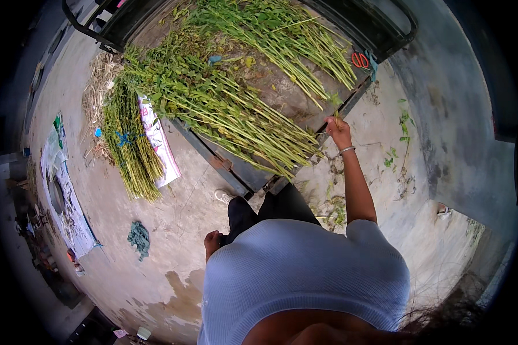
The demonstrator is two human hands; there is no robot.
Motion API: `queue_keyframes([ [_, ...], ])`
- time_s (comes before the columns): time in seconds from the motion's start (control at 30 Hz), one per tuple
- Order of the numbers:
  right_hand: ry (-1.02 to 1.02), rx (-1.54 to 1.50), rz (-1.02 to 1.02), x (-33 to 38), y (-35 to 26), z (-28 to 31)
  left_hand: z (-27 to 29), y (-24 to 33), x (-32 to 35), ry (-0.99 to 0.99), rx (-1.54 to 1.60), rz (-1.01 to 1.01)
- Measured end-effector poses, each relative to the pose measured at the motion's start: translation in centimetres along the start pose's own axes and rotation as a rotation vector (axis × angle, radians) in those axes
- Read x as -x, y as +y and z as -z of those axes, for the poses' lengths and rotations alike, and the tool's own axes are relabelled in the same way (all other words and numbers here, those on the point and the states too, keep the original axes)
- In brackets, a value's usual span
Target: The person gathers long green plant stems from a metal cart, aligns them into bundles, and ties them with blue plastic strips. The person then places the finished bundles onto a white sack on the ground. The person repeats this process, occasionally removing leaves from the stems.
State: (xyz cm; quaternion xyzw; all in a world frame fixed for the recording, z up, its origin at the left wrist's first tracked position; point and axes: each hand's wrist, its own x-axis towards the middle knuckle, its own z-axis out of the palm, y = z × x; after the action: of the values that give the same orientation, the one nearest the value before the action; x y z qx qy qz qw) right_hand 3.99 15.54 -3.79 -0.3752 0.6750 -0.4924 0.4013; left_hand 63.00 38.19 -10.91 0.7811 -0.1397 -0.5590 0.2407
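My right hand (340,134), with a bracelet at its wrist, is raised by the near right edge of a dark flat cart bed (270,103). Its fingers are pinched on a small leafy sprig (336,118). Just left of it lies a wide spread of cut green stalks (253,121), cut ends toward me and leaves away. Beyond sits a second pile of stalks (293,52). My left hand (212,244) hangs low beside my dark-trousered thigh, fingers curled; whatever they may hold is hidden.
Red-handled scissors (360,60) lie at the cart's right corner beside a blue-green strip (373,68). A tied bundle of stalks (131,144) rests on the floor at left, partly over a white-pink sack (160,149). A crumpled green cloth (138,240) lies nearer.
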Motion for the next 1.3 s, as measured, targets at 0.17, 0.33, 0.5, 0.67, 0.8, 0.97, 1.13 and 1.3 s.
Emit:
queue_keyframes([
  [0.17, -0.252, 0.792, 0.058, -2.1, -0.2, -9.7, 4.1, 1.5, -5.1, -0.146, -0.108, -0.122],
  [0.33, -0.395, 1.244, -0.245, -3.0, 1.9, -17.7, 8.8, 8.1, -5.5, -0.139, -0.26, -0.16],
  [0.5, -0.25, 1.215, -0.056, -1.4, 0.2, -19.2, 18.5, 7.9, -13.1, -0.065, -0.351, -0.107],
  [0.67, -0.199, 1.168, 0.054, -2.2, -1.0, -22.9, 26.8, 4.7, -21.3, -0.294, -1.491, -0.654],
  [0.8, -0.142, 1.23, -0.095, -1.4, 1.3, -24.0, 27.0, 9.0, -24.4, -0.315, -1.596, -0.701],
  [0.97, -0.052, 1.15, -0.147, -0.8, 1.1, -25.0, 20.7, 20.9, -26.8, -0.437, -0.205, 0.022],
  [1.13, 0.225, 0.787, 0.064, -1.1, -2.4, -22.6, 8.9, 36.0, -29.9, -0.408, 0.215, 0.105],
  [1.3, 0.323, 0.658, 0.344, -3.1, -7.1, -27.4, -1.9, 47.4, -33.4, -0.287, 0.247, 0.074],
])
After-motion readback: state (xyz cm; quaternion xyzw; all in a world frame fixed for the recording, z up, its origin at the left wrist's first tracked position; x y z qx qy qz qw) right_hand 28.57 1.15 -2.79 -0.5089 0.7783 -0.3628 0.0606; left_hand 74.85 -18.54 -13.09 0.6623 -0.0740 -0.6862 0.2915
